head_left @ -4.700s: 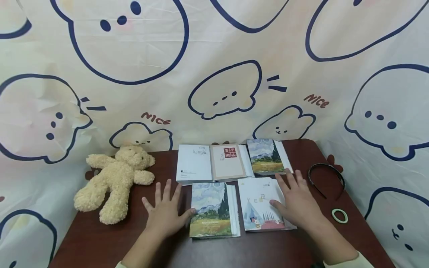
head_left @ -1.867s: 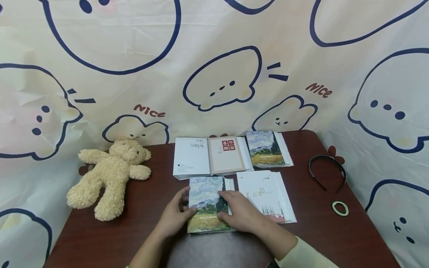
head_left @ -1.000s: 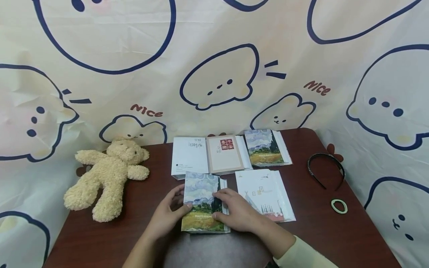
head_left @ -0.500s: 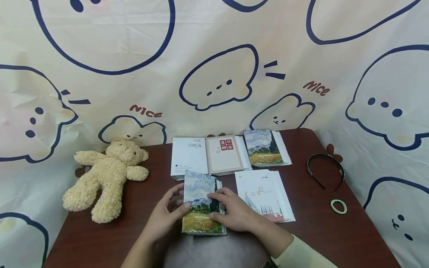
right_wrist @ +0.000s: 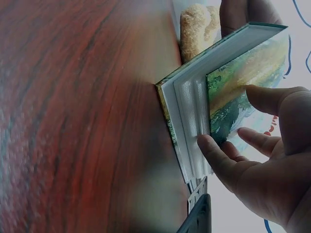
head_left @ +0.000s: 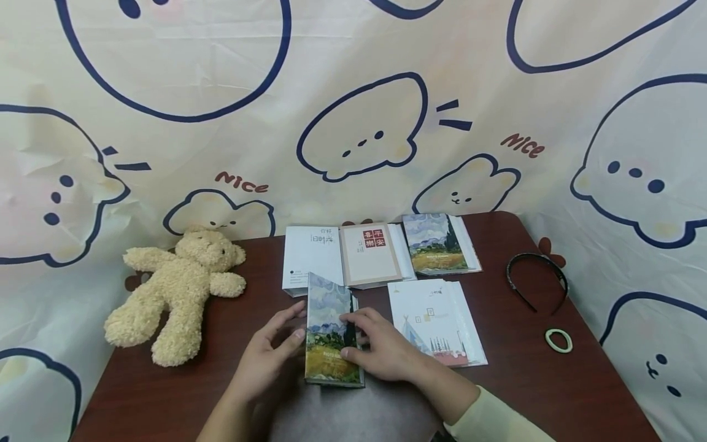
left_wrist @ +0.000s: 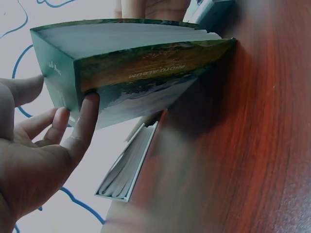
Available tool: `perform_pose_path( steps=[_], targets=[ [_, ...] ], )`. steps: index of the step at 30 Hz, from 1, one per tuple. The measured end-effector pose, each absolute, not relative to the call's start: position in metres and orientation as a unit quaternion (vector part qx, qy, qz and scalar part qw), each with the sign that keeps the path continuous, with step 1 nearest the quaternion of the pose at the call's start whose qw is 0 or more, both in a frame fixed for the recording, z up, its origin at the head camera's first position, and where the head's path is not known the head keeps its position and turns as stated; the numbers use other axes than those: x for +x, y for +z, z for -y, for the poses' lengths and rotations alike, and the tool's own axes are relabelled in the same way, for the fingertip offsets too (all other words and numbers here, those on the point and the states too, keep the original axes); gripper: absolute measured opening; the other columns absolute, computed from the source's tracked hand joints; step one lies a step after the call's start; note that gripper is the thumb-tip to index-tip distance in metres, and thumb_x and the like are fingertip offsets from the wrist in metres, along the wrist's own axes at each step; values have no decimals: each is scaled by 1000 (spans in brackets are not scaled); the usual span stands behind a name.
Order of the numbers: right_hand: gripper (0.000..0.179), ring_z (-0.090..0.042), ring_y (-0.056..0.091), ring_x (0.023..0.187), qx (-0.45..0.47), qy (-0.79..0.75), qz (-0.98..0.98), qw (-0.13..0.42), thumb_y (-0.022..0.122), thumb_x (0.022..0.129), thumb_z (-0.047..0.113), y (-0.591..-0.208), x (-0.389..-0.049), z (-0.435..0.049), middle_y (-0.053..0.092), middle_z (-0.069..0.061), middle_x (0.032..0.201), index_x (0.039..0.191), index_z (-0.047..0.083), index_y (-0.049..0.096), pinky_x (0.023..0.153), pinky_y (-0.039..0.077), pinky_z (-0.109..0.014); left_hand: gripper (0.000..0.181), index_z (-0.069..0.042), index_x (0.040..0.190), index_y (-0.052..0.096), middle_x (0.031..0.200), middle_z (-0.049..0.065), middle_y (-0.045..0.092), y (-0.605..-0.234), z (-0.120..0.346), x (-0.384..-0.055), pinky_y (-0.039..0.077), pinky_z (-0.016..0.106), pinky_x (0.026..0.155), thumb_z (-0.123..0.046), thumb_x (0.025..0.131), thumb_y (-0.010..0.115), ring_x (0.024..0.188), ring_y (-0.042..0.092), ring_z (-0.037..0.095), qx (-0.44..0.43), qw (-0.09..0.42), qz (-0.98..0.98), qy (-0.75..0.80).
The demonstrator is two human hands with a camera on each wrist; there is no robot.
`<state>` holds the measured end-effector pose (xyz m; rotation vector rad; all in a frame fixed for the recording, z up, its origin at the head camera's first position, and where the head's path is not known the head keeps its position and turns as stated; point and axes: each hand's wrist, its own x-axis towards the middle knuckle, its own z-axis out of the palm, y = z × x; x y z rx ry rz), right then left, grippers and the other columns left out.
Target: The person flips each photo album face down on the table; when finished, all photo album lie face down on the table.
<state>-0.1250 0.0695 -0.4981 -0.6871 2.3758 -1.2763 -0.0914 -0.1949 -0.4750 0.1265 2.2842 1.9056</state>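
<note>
A photo album (head_left: pixel 329 334) with a painted landscape cover stands tilted on the dark table, its spine side raised. At the spine, my left hand (head_left: pixel 269 353) holds it with bent fingers; in the left wrist view fingertips (left_wrist: pixel 90 99) sit at the spine's corners. My right hand (head_left: pixel 382 344) grips the opposite side, thumb on the cover. The right wrist view shows a fingertip (right_wrist: pixel 206 141) on the edges of the white pages (right_wrist: pixel 190 116). Right of that hand lies a white album (head_left: pixel 431 322) with a tent drawing.
Behind stand a white album (head_left: pixel 313 258), a beige one with red characters (head_left: pixel 372 255) and another landscape album (head_left: pixel 436 242). A plush bear (head_left: pixel 179 294) lies left. A black headband (head_left: pixel 513 285) and pale green ring (head_left: pixel 547 339) lie right on the brown table (head_left: pixel 525 393).
Both hands came from spread fingers to the front landscape album. It shifted slightly left, then its spine side rose and tilted up. The left thumb slid off the cover toward the spine.
</note>
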Motion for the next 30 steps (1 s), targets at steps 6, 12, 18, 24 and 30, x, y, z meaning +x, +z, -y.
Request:
perform_pose_path(
  steps=[6,12,18,24,30],
  targets=[
    [58,-27,66,118,-237,-483,-822,186,70,100,35,-499,-124,-67,47,-6,144,153,23,47,97,56,-32,60,-21,153,51,145,9,56,-474,195,-92,55,31,97,3,99,64,126,60,31,60,63,-784,615],
    [57,-20,60,118,-246,-494,-814,181,70,100,29,-499,-124,-64,49,-4,139,152,21,48,98,55,-28,73,-23,152,51,145,9,56,-473,192,-92,53,30,102,16,92,63,125,60,27,61,54,-779,622],
    [56,-18,60,117,-250,-509,-802,185,70,101,25,-499,-124,-64,50,-2,138,152,21,47,99,54,-27,73,-20,152,50,148,10,52,-471,190,-92,54,31,100,16,91,65,124,61,28,54,51,-761,645],
    [49,-17,60,118,-252,-539,-782,183,68,102,22,-499,-124,-63,51,0,134,147,23,50,98,54,-24,72,-17,152,48,151,11,49,-469,189,-93,55,32,99,15,91,66,124,61,29,54,62,-744,663],
    [45,-17,61,117,-253,-558,-769,182,67,103,23,-491,-123,-62,54,0,131,145,23,52,97,54,-23,72,-14,152,47,153,11,47,-468,186,-92,58,34,95,15,90,67,124,61,30,57,68,-728,680]
  ],
)
